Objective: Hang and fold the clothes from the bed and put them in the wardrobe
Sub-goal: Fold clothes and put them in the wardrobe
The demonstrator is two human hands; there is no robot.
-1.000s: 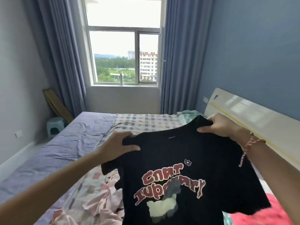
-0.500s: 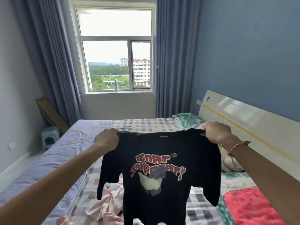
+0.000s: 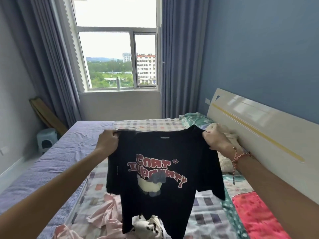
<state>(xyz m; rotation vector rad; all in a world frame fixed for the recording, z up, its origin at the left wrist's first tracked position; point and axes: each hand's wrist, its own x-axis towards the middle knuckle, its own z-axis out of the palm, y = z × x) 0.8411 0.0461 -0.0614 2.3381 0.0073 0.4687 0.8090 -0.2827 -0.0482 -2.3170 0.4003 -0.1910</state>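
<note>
A black T-shirt with red lettering and a pale animal print hangs spread out above the bed. My left hand grips its left shoulder and my right hand grips its right shoulder, both at chest height. The shirt's hem dangles over a pile of clothes: a pink garment and a white one with black marks lie under it. No wardrobe is in view.
The bed carries a purple sheet and a checked cover. A white headboard runs along the right wall, with a green pillow by it. A stool and a board stand left, below the window.
Both hands have drawn the shirt out flat by its shoulders and lifted it. The shirt now hangs straight, and the view has tilted downward slightly.
</note>
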